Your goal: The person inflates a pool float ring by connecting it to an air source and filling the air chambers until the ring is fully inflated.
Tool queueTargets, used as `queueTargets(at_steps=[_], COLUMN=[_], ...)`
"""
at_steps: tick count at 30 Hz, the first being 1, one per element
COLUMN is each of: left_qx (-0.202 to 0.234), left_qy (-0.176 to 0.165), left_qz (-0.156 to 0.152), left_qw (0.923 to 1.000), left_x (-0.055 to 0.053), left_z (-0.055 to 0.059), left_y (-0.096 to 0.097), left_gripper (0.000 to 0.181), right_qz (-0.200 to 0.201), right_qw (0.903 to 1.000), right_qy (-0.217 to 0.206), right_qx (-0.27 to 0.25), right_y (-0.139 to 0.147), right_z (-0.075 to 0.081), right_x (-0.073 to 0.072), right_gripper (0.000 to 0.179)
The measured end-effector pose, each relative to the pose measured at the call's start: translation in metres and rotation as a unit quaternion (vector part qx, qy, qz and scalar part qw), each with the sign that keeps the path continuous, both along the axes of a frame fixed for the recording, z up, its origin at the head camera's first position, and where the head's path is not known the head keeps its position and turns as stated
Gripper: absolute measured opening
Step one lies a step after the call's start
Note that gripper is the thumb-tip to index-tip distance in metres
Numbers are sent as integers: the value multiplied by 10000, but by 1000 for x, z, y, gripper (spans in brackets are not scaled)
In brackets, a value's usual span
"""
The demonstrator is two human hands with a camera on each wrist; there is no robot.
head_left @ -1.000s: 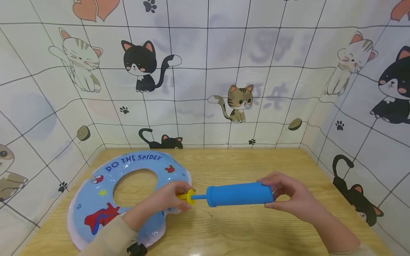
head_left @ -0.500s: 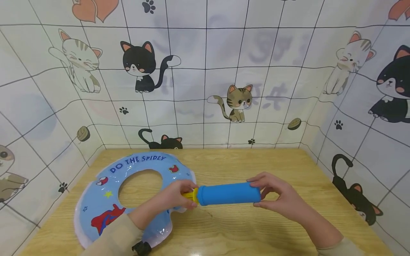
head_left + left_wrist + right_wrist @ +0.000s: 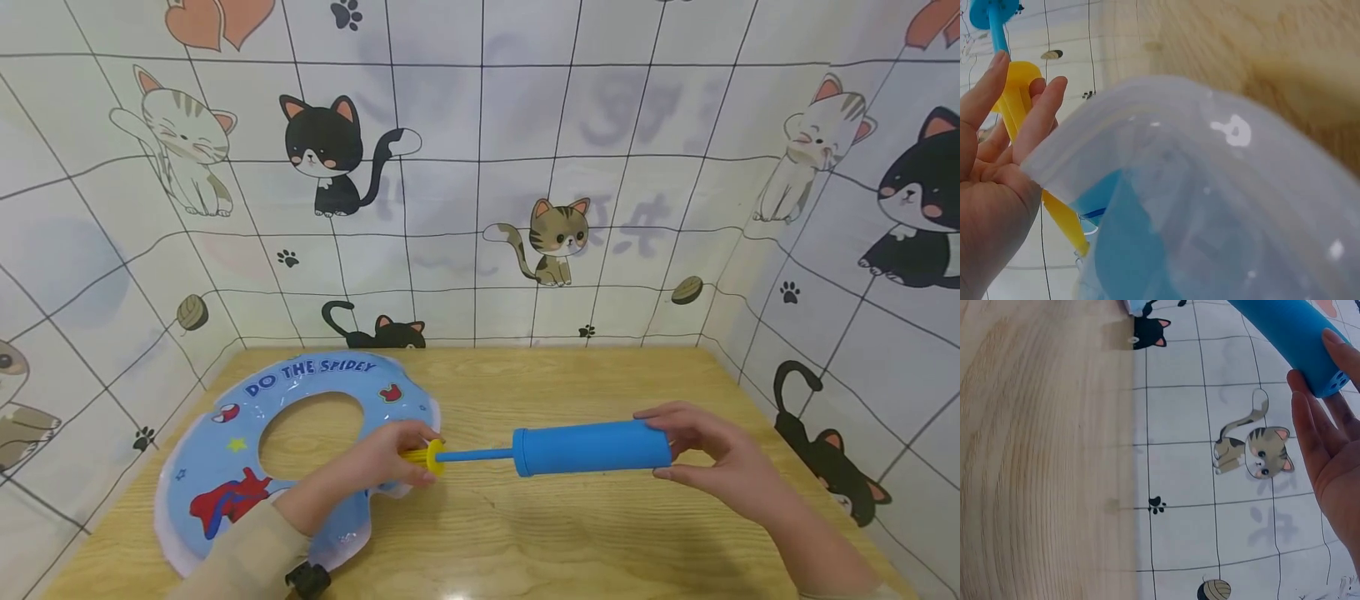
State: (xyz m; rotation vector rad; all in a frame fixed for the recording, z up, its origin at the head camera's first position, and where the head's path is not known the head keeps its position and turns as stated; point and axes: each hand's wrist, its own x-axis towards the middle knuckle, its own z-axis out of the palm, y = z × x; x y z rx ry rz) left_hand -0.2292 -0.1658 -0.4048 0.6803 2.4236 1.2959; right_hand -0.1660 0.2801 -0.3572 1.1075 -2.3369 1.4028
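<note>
A hand air pump lies across both hands in the head view: a blue barrel [image 3: 592, 447], a thin blue rod [image 3: 474, 455] drawn well out of it, and a yellow end piece [image 3: 435, 457] with a round collar. My left hand [image 3: 393, 457] grips the yellow piece behind the collar. In the left wrist view its tapered yellow nozzle [image 3: 1063, 222] reaches down to the clear edge of the inflatable ring [image 3: 1147, 244]. My right hand [image 3: 712, 454] holds the barrel's far end between thumb and fingers; small holes show in that end cap [image 3: 1337, 382].
The light blue swim ring [image 3: 183, 492], printed with cartoon figures and lettering, lies on the left of the wooden table [image 3: 540, 533]. Cat-patterned white sheeting [image 3: 450, 250] rises behind the table and on both sides. A black device [image 3: 308, 578] sits at the left wrist.
The barrel first slid left until it met the yellow collar, hiding the rod. Now my right hand has drawn it back right, exposing more rod than before. The ring shifted right, then back left.
</note>
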Motion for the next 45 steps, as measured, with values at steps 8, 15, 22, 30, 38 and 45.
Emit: queueTargets(at_steps=[8, 15, 22, 30, 38, 45], left_qx=[111, 57, -21, -128, 105, 37], left_qy=[1, 37, 151, 211, 327, 114], left_qz=[-70, -87, -222, -331, -357, -317], left_qw=[9999, 9999, 9996, 9991, 9988, 9994], left_x=[0, 2, 2, 5, 2, -2], left_z=[3, 6, 5, 11, 10, 9], left_y=[-14, -9, 5, 23, 26, 14], left_gripper=[42, 42, 39, 42, 45, 44], right_qz=[-395, -248, -53, 65, 126, -64], right_qw=[9992, 9995, 9990, 9984, 9990, 9997], right_qy=[66, -152, -158, -123, 170, 126], right_qx=[72, -143, -416, -553, -390, -190], right_y=[9, -9, -40, -64, -69, -46], right_z=[9, -3, -17, -29, -25, -14], right_x=[10, 4, -3, -7, -8, -5], right_gripper=[59, 56, 56, 56, 55, 56])
